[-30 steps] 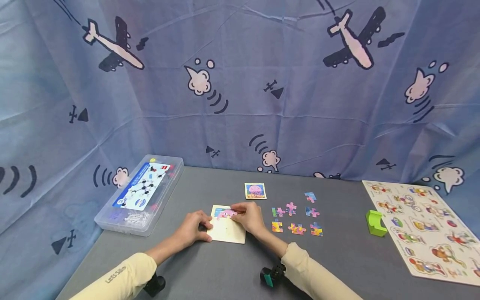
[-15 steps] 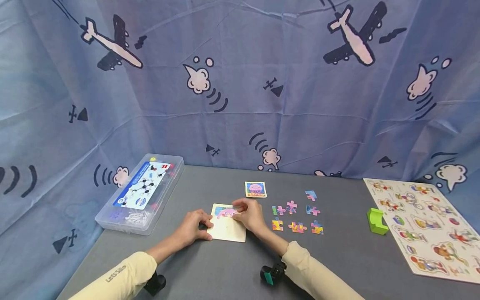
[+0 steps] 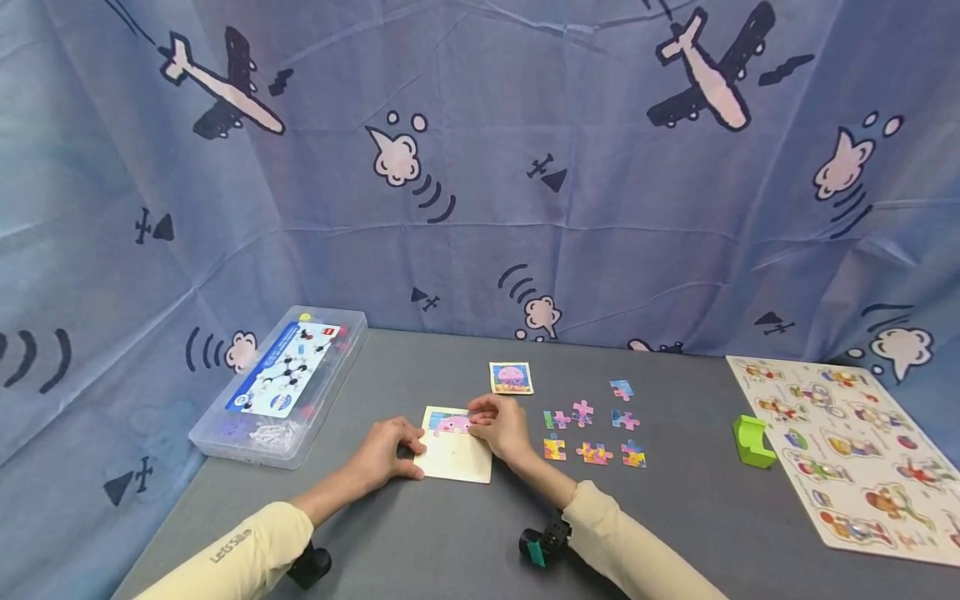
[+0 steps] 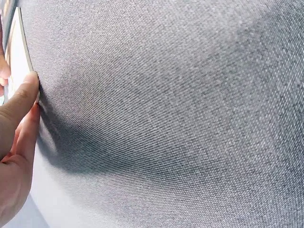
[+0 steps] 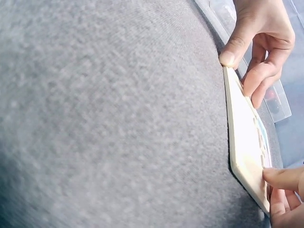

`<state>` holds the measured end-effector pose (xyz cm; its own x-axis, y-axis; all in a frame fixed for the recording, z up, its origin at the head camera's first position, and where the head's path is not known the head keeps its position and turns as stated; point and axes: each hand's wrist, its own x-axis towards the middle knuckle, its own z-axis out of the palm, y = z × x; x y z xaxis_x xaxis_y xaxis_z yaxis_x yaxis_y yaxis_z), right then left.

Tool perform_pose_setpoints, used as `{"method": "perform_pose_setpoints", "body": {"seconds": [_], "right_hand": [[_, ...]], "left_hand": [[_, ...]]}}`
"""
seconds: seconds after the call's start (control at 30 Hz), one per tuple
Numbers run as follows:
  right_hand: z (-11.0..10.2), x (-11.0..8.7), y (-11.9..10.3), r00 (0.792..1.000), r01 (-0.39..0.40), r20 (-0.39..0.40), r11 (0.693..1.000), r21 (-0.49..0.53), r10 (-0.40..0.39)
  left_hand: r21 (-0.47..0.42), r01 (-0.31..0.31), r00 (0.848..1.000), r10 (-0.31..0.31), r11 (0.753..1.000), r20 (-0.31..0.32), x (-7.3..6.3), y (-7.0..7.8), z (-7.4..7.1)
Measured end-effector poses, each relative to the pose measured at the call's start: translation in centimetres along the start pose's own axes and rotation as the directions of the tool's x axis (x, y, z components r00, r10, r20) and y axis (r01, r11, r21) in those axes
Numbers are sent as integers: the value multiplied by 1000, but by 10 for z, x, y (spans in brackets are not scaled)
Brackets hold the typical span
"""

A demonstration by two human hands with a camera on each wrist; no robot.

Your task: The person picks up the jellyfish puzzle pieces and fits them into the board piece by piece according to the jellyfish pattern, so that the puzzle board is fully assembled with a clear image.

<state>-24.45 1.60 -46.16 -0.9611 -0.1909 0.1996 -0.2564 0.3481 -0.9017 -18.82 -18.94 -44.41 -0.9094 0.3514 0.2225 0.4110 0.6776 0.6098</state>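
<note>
A pale square puzzle board (image 3: 459, 460) lies on the grey table, with pink and blue jigsaw pieces (image 3: 448, 424) joined along the top of its recess. My left hand (image 3: 388, 451) grips the board's left edge, thumb at the near corner and fingers farther up. At the upper right of the recess my right hand (image 3: 500, 427) pinches a puzzle piece, mostly hidden under its fingers. In the right wrist view, the right thumb (image 5: 281, 178) comes down just inside the board's rim. Several loose jigsaw pieces (image 3: 594, 455) are spread to the right of the board.
A small jellyfish picture card (image 3: 512, 378) lies behind the board. A clear plastic case (image 3: 281, 392) with a molecule label stands at the left. On the right are a green curved block (image 3: 753, 442) and a large board with printed figures (image 3: 855, 458). A blue curtain (image 3: 465, 183) hangs behind.
My right hand has shifted slightly up and to the right over the board's top row. The left hand keeps its hold at the left edge.
</note>
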Motion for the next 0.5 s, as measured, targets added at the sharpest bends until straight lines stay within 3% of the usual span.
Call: {"method": "perform_pose_setpoints", "body": {"seconds": [0.3,0.5], "right_hand": [[-7,2,1,997,-77,29,983,168,73],[-22,4,5,994,-83,96,962,261,59]], "left_hand": [[-8,12,1000,-12,1000,12,0,2,-1],[-15,12,1000,-12,1000,8,0,3,0]]}}
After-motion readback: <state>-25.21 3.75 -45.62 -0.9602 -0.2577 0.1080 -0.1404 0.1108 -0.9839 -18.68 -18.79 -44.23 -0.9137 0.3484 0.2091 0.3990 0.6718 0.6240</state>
